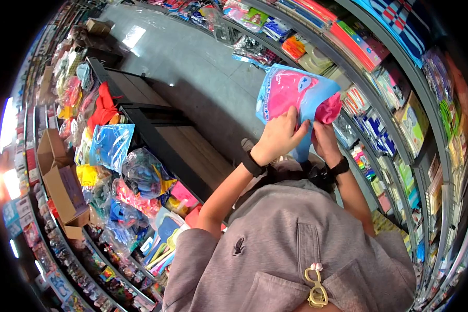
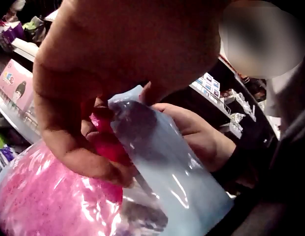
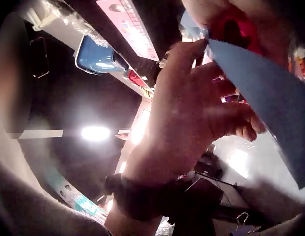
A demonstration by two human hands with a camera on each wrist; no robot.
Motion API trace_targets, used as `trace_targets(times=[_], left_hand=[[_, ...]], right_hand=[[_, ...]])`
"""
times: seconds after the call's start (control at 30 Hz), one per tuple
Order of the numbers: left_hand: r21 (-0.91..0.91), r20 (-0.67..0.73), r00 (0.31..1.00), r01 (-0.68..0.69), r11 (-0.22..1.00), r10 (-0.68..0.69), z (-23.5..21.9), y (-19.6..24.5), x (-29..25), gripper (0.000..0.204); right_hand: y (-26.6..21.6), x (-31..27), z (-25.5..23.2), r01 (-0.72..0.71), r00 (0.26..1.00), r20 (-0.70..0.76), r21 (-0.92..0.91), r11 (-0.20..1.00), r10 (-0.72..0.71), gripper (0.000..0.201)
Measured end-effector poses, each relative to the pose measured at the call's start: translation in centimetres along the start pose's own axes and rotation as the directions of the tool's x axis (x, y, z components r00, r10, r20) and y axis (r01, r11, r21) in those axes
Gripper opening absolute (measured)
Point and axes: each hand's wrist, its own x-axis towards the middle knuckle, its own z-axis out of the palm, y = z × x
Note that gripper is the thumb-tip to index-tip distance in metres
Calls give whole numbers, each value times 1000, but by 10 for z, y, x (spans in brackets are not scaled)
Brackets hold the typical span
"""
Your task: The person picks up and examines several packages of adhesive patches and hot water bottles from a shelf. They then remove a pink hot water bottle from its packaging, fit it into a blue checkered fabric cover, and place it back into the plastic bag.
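Held up in front of the body is a blue and clear plastic bag (image 1: 283, 86) with bright pink, soft-looking contents. A crumpled pink piece (image 1: 328, 108) bulges at its right side, by the bag's edge. My left hand (image 1: 278, 136) grips the near edge of the bag, its fingers curled over the pink side in the left wrist view. Close beside it, my right hand (image 1: 325, 143) pinches the plain blue flap (image 2: 167, 157) between thumb and fingers. In the right wrist view this flap (image 3: 260, 93) hangs across the right hand's fingers.
Shelves of packaged goods (image 1: 369, 93) curve along the right. At the left, a black-framed display table (image 1: 156, 132) carries bagged gloves and cloths (image 1: 140, 171), beside an opened cardboard box (image 1: 65, 187). A grey tiled floor (image 1: 192, 52) runs between.
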Motion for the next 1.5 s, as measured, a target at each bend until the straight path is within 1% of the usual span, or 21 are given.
trace_targets(times=[0.13,0.17,0.2,0.27,0.37,0.5,0.6,0.63,0.77,0.87,1.03,1.07,1.13,1.17,1.2,1.27,1.33,1.37,1.4,1.47,1.5], left_hand=[[-25,20,992,121,992,-121,-9,16,9,47],[-39,30,972,232,972,-231,-10,24,12,51],[1,15,981,194,981,-194,-6,23,12,51],[86,-12,994,109,990,-109,0,21,14,51],[168,1,997,72,983,-73,1,27,19,41],[174,-75,997,35,984,-22,8,24,23,30],[233,-19,997,-63,970,69,13,35,28,27],[258,17,995,-102,961,101,14,39,28,26],[315,147,989,-60,947,14,34,-1,30,26],[77,12,1000,-18,997,17,68,-51,28,26],[145,103,989,93,985,-108,14,-2,21,28],[97,65,994,86,992,-92,13,-5,18,28],[-3,3,998,56,998,-56,28,-19,9,26],[153,46,997,-75,985,69,49,-40,7,23],[346,166,986,-71,936,13,36,-6,10,21],[240,80,996,-64,969,46,42,-27,14,23],[153,-41,999,-24,988,30,36,-39,14,26],[1,-2,993,119,993,-119,8,-14,12,27],[28,5,993,114,993,-115,-5,-13,11,27],[-201,95,969,245,949,-230,-13,-11,9,25],[-190,138,989,84,978,-58,-9,-14,9,25]], right_hand=[[-18,-18,23,-71,985,-169,-173,982,41,30],[-3,-10,10,64,990,-98,-307,950,-98,31],[6,-8,5,207,978,18,-245,947,-209,31],[5,-7,2,147,989,4,-190,971,-149,32],[1,-1,-9,172,985,65,-317,933,-160,31],[-8,4,-18,292,956,107,-280,914,-272,23],[-7,-12,-16,376,923,99,-450,810,-373,21],[3,-12,-17,478,865,132,-508,716,-484,19],[31,18,-32,189,980,6,-364,912,-201,18],[57,47,-37,-116,986,-138,-196,974,90,23],[5,-11,-16,-136,988,-43,207,969,148,23],[-4,-17,-7,-74,996,-31,267,961,85,22],[25,-3,-10,-204,968,-118,139,969,221,21],[77,22,-22,-6,995,-99,207,978,27,22],[76,29,-22,-13,996,-79,249,968,34,19],[64,39,-16,-26,999,-33,331,943,39,16],[32,29,-5,-206,965,-161,32,978,208,14],[10,17,5,-220,971,-76,95,971,227,16],[-3,3,15,-173,981,-60,180,968,187,19],[0,3,25,-104,986,-110,185,977,126,16],[23,15,17,-52,992,-102,163,985,69,16]])
